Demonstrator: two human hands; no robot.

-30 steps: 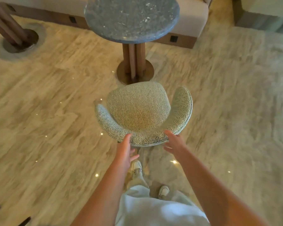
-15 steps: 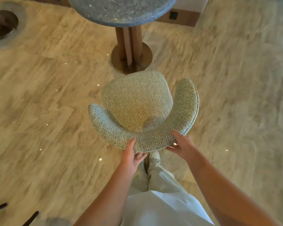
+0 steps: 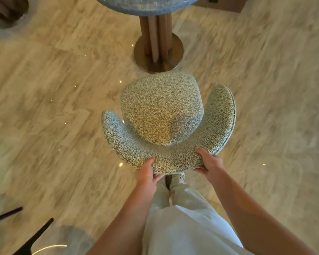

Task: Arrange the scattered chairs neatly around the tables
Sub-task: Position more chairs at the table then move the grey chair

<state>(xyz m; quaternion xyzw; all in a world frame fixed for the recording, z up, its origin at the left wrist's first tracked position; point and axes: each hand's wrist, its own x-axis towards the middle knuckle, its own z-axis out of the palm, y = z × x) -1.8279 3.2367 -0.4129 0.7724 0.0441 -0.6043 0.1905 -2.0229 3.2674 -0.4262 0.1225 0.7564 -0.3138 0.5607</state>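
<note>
A speckled grey-green upholstered chair with a curved wraparound backrest stands right in front of me, its seat front facing a round grey stone table. The table's wooden pedestal on a round brass base is just beyond the seat's front edge. My left hand grips the backrest's rear rim left of centre, thumb on top and fingers underneath. My right hand grips the same rim right of centre in the same way.
Pale marble floor lies all around. A second pedestal base sits at the top left corner. Dark legs of another chair poke in at the bottom left. A bench plinth runs behind the table.
Both hands went from reaching and touching the backrest to gripping it. The chair and table now appear closer and larger, with the seat front nearer the pedestal base.
</note>
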